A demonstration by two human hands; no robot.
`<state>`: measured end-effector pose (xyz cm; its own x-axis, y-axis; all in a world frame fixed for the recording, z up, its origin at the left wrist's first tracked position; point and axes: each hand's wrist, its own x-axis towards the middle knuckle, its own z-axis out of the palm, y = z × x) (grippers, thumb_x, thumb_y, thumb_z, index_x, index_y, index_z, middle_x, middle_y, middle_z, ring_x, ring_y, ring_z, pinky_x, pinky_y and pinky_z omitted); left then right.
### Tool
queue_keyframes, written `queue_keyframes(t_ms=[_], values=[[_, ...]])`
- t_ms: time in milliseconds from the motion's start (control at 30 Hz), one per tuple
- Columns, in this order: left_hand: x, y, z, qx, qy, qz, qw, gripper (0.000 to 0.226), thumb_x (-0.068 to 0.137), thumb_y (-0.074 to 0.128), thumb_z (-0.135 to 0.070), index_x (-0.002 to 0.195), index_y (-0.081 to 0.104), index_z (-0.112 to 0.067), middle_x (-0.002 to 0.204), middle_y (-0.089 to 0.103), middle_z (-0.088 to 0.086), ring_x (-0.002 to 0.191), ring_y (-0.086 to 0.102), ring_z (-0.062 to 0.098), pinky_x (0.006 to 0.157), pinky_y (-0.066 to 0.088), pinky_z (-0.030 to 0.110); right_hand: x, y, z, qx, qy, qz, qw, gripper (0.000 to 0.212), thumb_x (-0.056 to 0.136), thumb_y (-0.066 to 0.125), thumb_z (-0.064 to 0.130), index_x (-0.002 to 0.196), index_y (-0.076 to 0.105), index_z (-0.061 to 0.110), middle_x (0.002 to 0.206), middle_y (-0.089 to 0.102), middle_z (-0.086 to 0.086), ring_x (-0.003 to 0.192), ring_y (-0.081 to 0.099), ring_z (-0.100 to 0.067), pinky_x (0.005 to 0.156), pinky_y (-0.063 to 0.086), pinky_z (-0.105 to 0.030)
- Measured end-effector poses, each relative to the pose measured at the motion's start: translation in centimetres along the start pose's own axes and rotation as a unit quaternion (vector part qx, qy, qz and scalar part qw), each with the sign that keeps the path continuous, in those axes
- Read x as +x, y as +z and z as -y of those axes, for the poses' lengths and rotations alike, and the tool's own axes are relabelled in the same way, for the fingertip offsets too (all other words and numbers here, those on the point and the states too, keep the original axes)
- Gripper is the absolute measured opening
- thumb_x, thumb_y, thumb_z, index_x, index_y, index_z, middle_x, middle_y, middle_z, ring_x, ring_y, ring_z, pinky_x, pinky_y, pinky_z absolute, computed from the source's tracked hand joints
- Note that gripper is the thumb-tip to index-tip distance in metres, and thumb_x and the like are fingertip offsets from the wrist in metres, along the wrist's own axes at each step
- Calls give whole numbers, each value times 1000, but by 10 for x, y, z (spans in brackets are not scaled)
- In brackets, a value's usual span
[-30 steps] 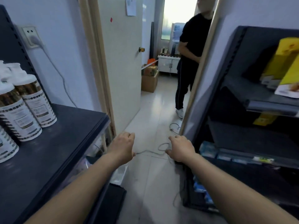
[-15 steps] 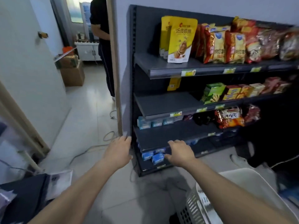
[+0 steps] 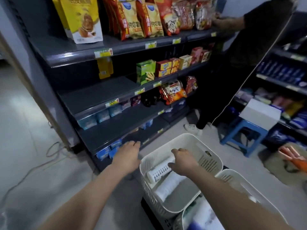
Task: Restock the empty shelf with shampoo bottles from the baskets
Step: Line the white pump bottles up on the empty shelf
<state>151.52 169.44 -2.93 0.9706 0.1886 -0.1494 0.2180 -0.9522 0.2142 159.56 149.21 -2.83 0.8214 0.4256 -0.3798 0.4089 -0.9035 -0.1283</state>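
Note:
A white plastic basket [image 3: 211, 156] stands on the floor in front of me. Inside it lie two white shampoo bottles, one patterned [image 3: 160, 171] and one plain [image 3: 167, 186]. My right hand [image 3: 184, 161] hovers over the basket, fingers loosely bent, just above the patterned bottle and holding nothing. My left hand [image 3: 127, 156] is stretched out to the left of the basket, relaxed and empty, near the lowest shelf. A second white basket [image 3: 232, 178] sits at the lower right, with blurred contents.
A dark shelf unit [image 3: 116, 90] with snacks and boxes fills the view ahead. Another person [image 3: 232, 47] stands at its right end, touching the top shelf. A blue stool [image 3: 244, 135] carrying a white box stands on the right. A cable [image 3: 53, 151] lies on the floor.
My view has swung right and down, from the doorway and shampoo shelf to the snack shelves and the baskets. Both hands have moved out over the basket area, still empty.

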Motion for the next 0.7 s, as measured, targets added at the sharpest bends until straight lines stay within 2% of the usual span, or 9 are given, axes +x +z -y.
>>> queue_keyframes(t_ms=[200,367,533,700], values=[[37,37,-57,14,75,64,995,52,85,67,-30,129,46,-11,126,51,8,119,48,26,97,43,36,0,25,-54,31,61,23,997,58,92,56,45,141,42,17,136,52,-11,127,47,-31,100,45,-39],[71,74,-80,37,112,132,984,44,86,63,-25,126,48,-10,125,52,9,120,49,27,97,44,37,11,51,-79,63,110,55,990,59,93,54,47,142,40,17,136,51,-11,126,48,-31,101,43,-39],[107,113,-93,51,127,209,968,48,86,62,-28,129,48,-11,126,53,10,117,52,28,95,44,37,34,81,-94,115,161,91,976,55,95,53,44,140,43,15,136,52,-12,125,49,-30,101,46,-40],[134,149,-95,48,104,252,961,49,91,61,-30,132,46,-8,130,49,10,115,52,25,88,45,34,64,112,-95,195,202,128,951,43,95,53,39,131,50,14,126,57,-11,117,52,-28,95,50,-40]])
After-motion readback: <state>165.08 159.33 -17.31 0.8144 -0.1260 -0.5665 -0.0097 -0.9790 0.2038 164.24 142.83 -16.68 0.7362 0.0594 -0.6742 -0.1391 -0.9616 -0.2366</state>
